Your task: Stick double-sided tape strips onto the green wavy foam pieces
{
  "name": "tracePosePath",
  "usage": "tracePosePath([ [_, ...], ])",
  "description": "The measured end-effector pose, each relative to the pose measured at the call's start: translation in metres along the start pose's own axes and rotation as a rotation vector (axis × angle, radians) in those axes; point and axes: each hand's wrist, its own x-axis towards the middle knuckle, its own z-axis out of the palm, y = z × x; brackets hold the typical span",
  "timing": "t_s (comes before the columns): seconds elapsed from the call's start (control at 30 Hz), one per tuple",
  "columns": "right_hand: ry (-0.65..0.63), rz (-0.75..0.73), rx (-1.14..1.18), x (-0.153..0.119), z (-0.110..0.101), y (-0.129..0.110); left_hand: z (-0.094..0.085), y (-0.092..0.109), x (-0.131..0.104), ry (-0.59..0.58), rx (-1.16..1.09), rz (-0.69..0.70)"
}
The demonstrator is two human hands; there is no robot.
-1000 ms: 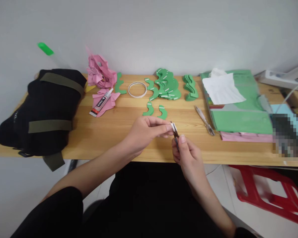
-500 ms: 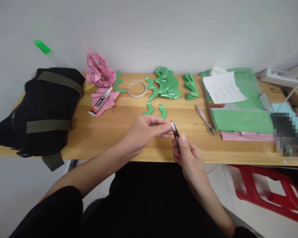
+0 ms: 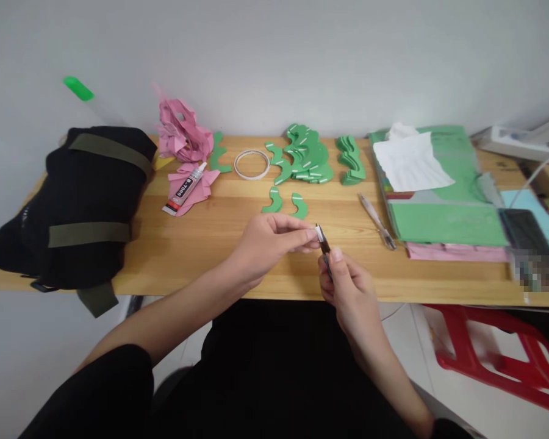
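My left hand (image 3: pixel 268 244) pinches a small white strip (image 3: pixel 319 233), seemingly tape, between thumb and fingertips above the front of the table. In my right hand (image 3: pixel 350 286) is a small pair of scissors (image 3: pixel 324 246) with dark blades, whose tips point up and lie against the strip. The fingers hide most of the handles. Just beyond my left fingers lie two curved green pieces (image 3: pixel 298 206), each with a white strip at one end. Behind them are a thin tape roll (image 3: pixel 252 177) and a heap of green cut-outs (image 3: pixel 311 155) bearing white strips.
At left sits a black bag (image 3: pixel 91 195); beside it are crumpled pink paper (image 3: pixel 183 134) and a glue tube (image 3: pixel 185 189). A green stack (image 3: pixel 351 161), a pen (image 3: pixel 377 221), a green folder (image 3: pixel 448 222) with white paper, and a phone (image 3: pixel 526 228) lie rightward. A red stool (image 3: pixel 462 341) stands below.
The scissor blades have come closer together at the white strip. Both hands stay in nearly the same place.
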Motion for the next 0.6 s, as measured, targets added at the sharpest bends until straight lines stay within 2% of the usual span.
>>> tracePosePath([
  [0.4, -0.027, -0.025, -0.071, 0.0048, -0.0048, 0.0013, -0.0012, 0.0031, 0.0015, -0.03, 0.041, 0.001],
  [0.6, -0.049, -0.024, -0.092, 0.0043, -0.005, 0.0021, -0.0088, 0.002, 0.0033, -0.1, 0.042, -0.004],
])
